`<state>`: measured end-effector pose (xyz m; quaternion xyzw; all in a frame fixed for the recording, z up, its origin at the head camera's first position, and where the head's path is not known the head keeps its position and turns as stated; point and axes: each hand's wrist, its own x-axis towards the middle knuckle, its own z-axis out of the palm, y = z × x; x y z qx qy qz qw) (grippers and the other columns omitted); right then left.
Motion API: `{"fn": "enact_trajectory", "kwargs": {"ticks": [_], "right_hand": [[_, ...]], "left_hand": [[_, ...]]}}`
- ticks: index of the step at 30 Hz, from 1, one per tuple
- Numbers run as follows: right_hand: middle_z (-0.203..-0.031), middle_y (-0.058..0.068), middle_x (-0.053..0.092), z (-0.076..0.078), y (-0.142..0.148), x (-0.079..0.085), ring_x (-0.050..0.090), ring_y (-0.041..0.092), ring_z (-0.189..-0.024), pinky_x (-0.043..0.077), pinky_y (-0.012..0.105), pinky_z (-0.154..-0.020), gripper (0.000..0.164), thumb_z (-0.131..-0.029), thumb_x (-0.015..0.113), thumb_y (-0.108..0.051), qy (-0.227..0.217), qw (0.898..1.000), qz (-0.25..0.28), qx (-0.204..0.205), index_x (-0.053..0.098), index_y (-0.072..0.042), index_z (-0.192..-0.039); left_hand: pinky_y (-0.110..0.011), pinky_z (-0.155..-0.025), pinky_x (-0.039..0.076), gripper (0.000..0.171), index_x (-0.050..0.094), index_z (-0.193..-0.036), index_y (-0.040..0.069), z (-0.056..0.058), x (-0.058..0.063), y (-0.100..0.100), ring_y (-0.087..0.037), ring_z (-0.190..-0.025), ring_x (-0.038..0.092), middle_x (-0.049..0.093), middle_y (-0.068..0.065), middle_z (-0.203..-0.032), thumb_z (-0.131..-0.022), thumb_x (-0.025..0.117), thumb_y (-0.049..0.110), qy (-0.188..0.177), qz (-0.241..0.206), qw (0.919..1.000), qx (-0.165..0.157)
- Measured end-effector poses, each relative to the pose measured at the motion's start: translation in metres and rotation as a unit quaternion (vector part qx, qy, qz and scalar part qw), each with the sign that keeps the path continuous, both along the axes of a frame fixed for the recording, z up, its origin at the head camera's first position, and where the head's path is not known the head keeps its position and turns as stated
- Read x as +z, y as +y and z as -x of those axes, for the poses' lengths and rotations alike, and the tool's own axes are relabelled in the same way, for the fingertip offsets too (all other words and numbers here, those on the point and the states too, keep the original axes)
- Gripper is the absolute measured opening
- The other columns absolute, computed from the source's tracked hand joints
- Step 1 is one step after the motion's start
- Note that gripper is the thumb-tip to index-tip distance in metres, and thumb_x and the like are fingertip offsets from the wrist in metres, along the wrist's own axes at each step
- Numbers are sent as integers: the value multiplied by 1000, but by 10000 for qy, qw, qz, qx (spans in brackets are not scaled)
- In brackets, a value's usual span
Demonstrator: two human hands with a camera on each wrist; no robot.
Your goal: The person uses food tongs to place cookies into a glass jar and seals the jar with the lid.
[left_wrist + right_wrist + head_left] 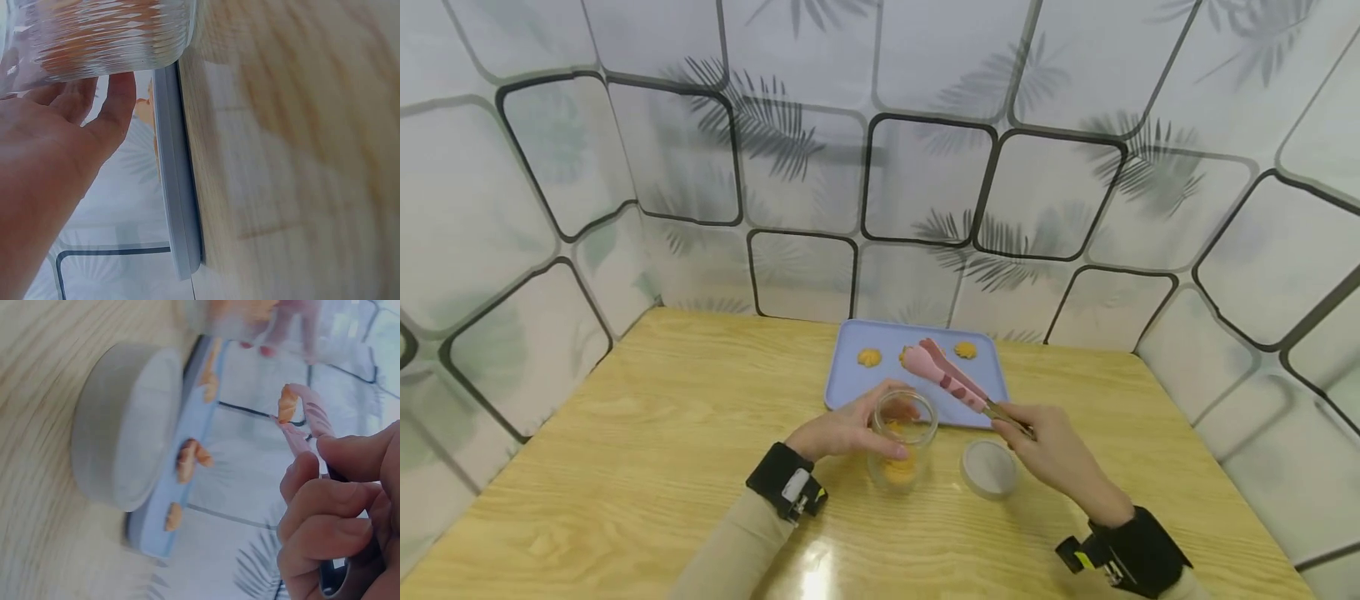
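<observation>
My left hand grips a clear glass jar from its left side, the thumb across the front and fingers behind. Orange cookies lie inside the jar, and its mouth is uncovered. In my right hand is a pair of tongs with pink patterned ends, pointing up and left over the blue tray. The right wrist view shows a small ridged orange cookie between the tong tips. The left wrist view has the jar's ribbed glass above the fingers.
On the tray, behind the jar, sit several cookies, one at the left and another at the right. A round whitish lid rests on the wooden table right of the jar. Patterned curtains enclose the table's back and sides.
</observation>
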<state>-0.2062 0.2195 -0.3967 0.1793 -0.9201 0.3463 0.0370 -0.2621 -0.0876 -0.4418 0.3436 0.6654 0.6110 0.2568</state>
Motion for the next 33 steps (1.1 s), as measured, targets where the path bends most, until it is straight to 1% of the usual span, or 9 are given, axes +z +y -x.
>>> {"fn": "enact_trajectory", "kwargs": {"ticks": [5,9,12,16,19,24,28,31,33], "right_hand": [[-75,-2,64,-24,8,11,40,4,-47,36,24,-43,35,-102,63,-19,202,9993,298,28,67,-4,-133],[-62,-11,53,-46,12,16,29,-2,-44,33,22,-41,32,-101,64,-15,490,9982,275,217,69,-1,-130],[-59,-15,49,-57,11,17,26,-6,-44,33,20,-40,32,-100,66,-13,589,9975,205,340,69,2,-128],[-60,-17,48,-65,7,15,24,-8,-45,33,19,-40,33,-98,68,-13,710,9963,-18,492,70,1,-127],[-59,-19,43,-68,8,13,22,-8,-46,32,18,-42,35,-98,69,-14,746,9956,-223,516,69,1,-129],[-59,-20,37,-71,8,12,22,-8,-48,32,17,-42,37,-97,69,-12,835,9941,-360,587,67,1,-131],[-71,-19,59,-69,6,14,30,-7,-51,37,19,-45,38,-97,69,-13,862,9924,-437,759,66,1,-133],[-90,-9,74,-69,9,17,40,-7,-56,41,20,-48,40,-99,68,-15,799,9916,-502,881,64,2,-135],[-98,0,77,-68,10,19,48,-7,-59,44,20,-49,40,-100,66,-16,677,9925,-440,918,63,2,-136]], "left_hand": [[-38,-99,53,75,34,-150,22,1,0,2,-33,-123,60,38,-23,-154,-89,78,19,87,148,9998,95],[-42,-107,48,85,28,-156,19,1,1,3,-31,-133,53,42,-20,-154,-88,79,24,165,293,9993,131],[-53,-119,31,103,14,-163,18,0,3,-2,-30,-151,29,29,-13,-165,-86,81,34,179,639,9972,352],[-63,-122,15,101,21,-161,22,1,2,-7,-28,-154,18,25,-6,-166,-83,83,41,297,718,9958,477],[-62,-119,20,84,34,-152,26,3,0,-5,-26,-146,32,42,-5,-154,-85,82,37,381,515,9974,330],[-58,-117,29,87,29,-156,29,3,-1,-5,-24,-138,43,47,-6,-149,-86,81,34,345,622,9970,292],[-60,-118,28,88,27,-158,30,0,0,-9,-30,-147,33,36,-9,-160,-87,80,38,354,715,9960,400],[-61,-118,28,89,27,-157,33,0,0,-8,-30,-153,24,26,-8,-166,-87,80,41,356,738,9959,395],[-59,-119,28,88,28,-157,32,0,-1,-8,-30,-153,26,29,-8,-165,-87,80,42,364,697,9962,372]]}}
